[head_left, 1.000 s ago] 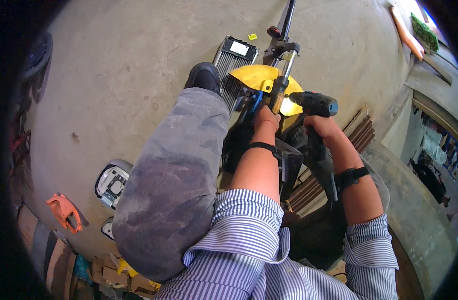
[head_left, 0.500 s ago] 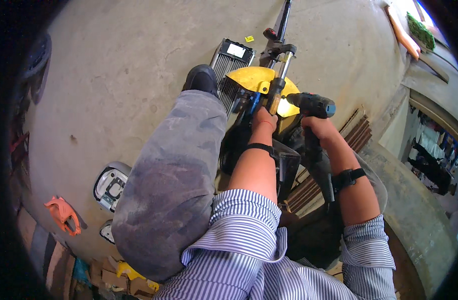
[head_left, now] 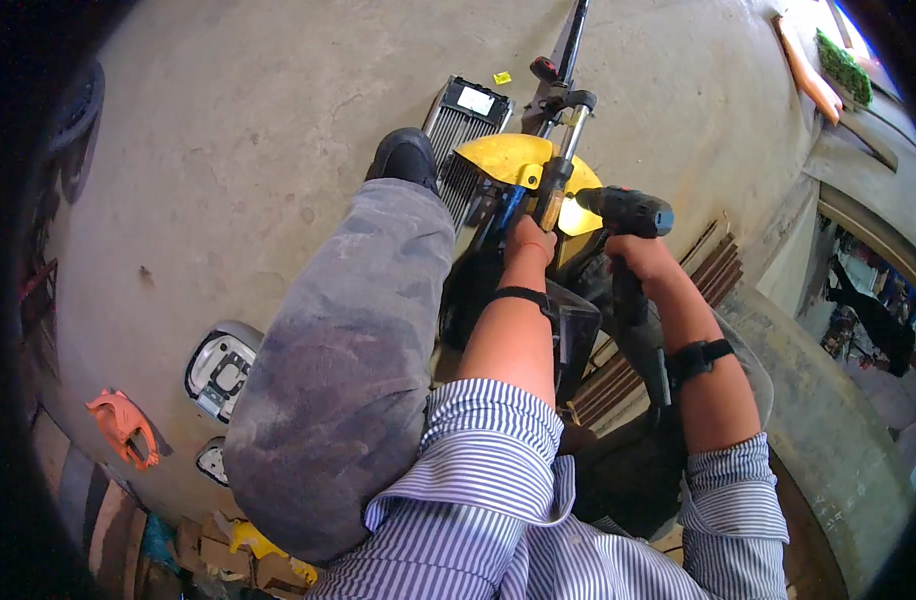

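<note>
My right hand (head_left: pixel 642 257) is closed round the grip of a dark cordless drill (head_left: pixel 628 211). The drill points left, and its lamp lights a patch of the yellow fender (head_left: pixel 505 157). My left hand (head_left: pixel 530 238) is closed at the near end of a fork leg (head_left: pixel 555 180), beside an amber piece (head_left: pixel 550 211) on it; some of its fingers are hidden. The drill's tip is close to this leg, but whether they touch I cannot tell. A chrome tube (head_left: pixel 575 130) runs on from the leg toward a black handlebar (head_left: pixel 577 40).
Left of the fender a finned metal unit (head_left: pixel 465 125) lies by my shoe (head_left: pixel 405 160). An orange plastic part (head_left: pixel 124 428) and a grey-white housing (head_left: pixel 221 370) lie on the floor at left. Rusty metal bars (head_left: pixel 716 265) are at right. A person in dark clothes (head_left: pixel 871 320) is beyond the doorway.
Both my hands and the drill stay in nearly the same place. Beyond the doorway, the person in dark clothes has shifted right.
</note>
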A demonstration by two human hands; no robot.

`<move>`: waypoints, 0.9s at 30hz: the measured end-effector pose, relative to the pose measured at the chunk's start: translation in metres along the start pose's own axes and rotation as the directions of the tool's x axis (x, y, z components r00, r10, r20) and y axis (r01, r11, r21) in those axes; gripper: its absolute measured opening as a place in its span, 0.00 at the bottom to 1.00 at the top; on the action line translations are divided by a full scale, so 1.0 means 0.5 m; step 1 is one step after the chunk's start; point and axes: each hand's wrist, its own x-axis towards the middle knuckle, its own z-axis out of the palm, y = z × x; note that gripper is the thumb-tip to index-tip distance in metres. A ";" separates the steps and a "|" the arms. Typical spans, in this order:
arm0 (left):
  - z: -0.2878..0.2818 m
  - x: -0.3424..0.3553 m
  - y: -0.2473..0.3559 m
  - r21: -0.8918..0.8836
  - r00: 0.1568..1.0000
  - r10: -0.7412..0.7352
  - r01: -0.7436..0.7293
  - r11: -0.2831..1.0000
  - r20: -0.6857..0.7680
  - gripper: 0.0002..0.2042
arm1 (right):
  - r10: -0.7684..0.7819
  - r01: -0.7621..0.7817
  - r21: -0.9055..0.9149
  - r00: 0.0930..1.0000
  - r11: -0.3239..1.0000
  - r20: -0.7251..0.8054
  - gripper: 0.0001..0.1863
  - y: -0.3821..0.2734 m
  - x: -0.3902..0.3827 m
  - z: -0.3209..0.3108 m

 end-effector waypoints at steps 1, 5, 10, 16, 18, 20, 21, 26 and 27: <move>0.002 0.000 0.002 0.003 1.000 -0.006 0.005 1.000 0.004 0.20 | 0.006 -0.006 -0.001 1.000 1.000 -0.018 0.12 0.005 0.001 -0.005; -0.003 0.005 -0.004 -0.009 1.000 0.028 -0.028 1.000 0.011 0.25 | -0.030 0.030 -0.020 1.000 0.999 0.009 0.11 0.008 0.003 -0.015; 0.021 0.027 -0.013 -0.061 0.998 0.055 -0.054 0.997 0.010 0.25 | 0.022 -0.024 0.057 0.999 0.998 0.044 0.10 0.004 -0.020 -0.035; 0.003 0.005 -0.003 -0.077 1.000 0.016 -0.015 0.997 0.007 0.27 | 0.008 -0.012 0.085 0.999 0.996 0.045 0.13 0.012 -0.030 -0.041; 0.002 0.003 -0.006 -0.095 0.998 0.063 -0.066 0.993 -0.029 0.27 | 0.020 -0.025 0.117 0.999 0.993 0.042 0.14 0.006 -0.035 -0.035; 0.004 0.009 -0.015 -0.202 0.990 0.099 -0.119 0.972 -0.104 0.25 | 0.068 -0.075 0.150 0.996 0.986 0.051 0.14 -0.007 -0.040 -0.024; 0.005 0.017 -0.020 -0.297 0.981 0.107 -0.152 0.943 -0.162 0.23 | 0.031 -0.038 0.156 0.999 0.987 0.045 0.13 -0.019 -0.041 -0.014; -0.028 0.001 0.022 -0.681 0.904 -0.006 -0.317 0.660 -0.427 0.15 | -0.056 0.062 0.126 0.997 0.990 -0.048 0.14 -0.041 -0.024 0.004; -0.036 0.002 0.021 -0.639 0.885 -0.002 -0.334 0.693 -0.466 0.15 | -0.051 0.056 0.153 0.998 0.987 -0.035 0.13 -0.040 -0.015 0.008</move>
